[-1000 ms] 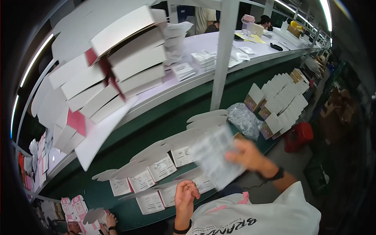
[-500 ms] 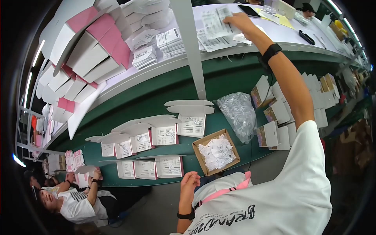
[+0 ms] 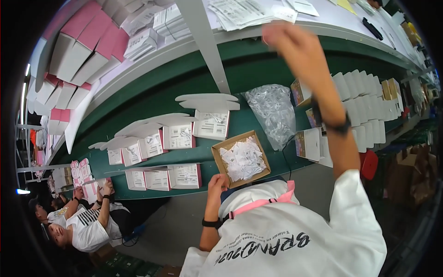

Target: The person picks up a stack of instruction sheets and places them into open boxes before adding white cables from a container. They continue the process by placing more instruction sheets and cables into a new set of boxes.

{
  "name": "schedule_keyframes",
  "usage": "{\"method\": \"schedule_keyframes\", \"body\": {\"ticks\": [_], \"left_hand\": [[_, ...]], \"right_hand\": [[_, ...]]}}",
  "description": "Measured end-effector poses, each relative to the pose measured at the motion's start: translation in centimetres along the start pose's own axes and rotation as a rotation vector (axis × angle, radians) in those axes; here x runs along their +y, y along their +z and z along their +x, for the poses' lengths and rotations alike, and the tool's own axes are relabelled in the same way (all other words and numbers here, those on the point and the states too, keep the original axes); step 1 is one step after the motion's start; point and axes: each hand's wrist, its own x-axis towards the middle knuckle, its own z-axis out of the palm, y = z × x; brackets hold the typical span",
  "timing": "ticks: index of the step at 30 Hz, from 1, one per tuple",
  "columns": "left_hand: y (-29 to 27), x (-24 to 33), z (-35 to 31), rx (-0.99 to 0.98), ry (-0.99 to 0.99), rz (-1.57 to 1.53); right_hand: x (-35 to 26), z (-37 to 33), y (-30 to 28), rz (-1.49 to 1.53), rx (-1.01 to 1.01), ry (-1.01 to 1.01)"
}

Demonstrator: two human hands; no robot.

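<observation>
My left hand (image 3: 216,184), its fingers curled in, is beside the near-left corner of a brown carton (image 3: 215,157); whether it touches the carton I cannot tell. Nothing shows in that hand. The carton holds a heap of small white folded papers or packets (image 3: 244,159). Smeared by motion, my right hand (image 3: 293,44) is raised in front of the upper shelf's edge, just below a stack of printed sheets (image 3: 240,13). No sheet is visible in it, but its fingers are too blurred to read. Open white-and-pink boxes (image 3: 179,136) with printed inserts stand in two rows left of the carton.
A clear plastic bag (image 3: 271,115) of small items lies right of the carton. Several open boxes (image 3: 364,101) stand in rows farther right. Bundled leaflets (image 3: 170,21) and pink-white boxes (image 3: 83,41) fill the shelf, whose upright post (image 3: 203,44) divides it. Co-workers (image 3: 87,221) sit at left.
My right hand has come down from the shelf, and the sheet it held is no longer seen in it. My left hand has moved closer to the carton. The whole view has shifted.
</observation>
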Motion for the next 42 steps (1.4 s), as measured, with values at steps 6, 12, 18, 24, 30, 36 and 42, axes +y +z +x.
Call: {"method": "schedule_keyframes", "body": {"ticks": [6, 12, 18, 24, 30, 36, 42], "left_hand": [[0.8, -2.1, 5.6, -0.14, 0.006, 0.263], [1.6, -5.8, 10.3, -0.089, 0.372, 0.809], [8.0, -2.1, 12.1, 0.053, 0.793, 1.42], [7.3, -4.4, 14.5, 0.085, 0.572, 1.336], [5.5, -3.9, 14.2, -0.003, 0.789, 1.111], [5.3, 1.2, 10.7, -0.313, 0.468, 0.56], [4.3, 3.6, 7.0, -0.592, -0.224, -0.431]], "right_hand": [[9.9, -26.9, 12.4, 0.096, -0.704, 0.391], [15.7, -29.0, 19.6, -0.23, -0.55, 0.381], [20.1, -26.9, 23.7, -0.493, -0.506, 0.08], [19.2, -26.5, 24.1, -0.611, -0.67, 0.091], [17.8, -24.3, 22.0, -0.381, -0.777, 0.006], [12.9, -22.1, 18.7, -0.098, -0.792, 0.314], [10.2, -22.3, 17.7, 0.181, -0.656, 0.435]]}}
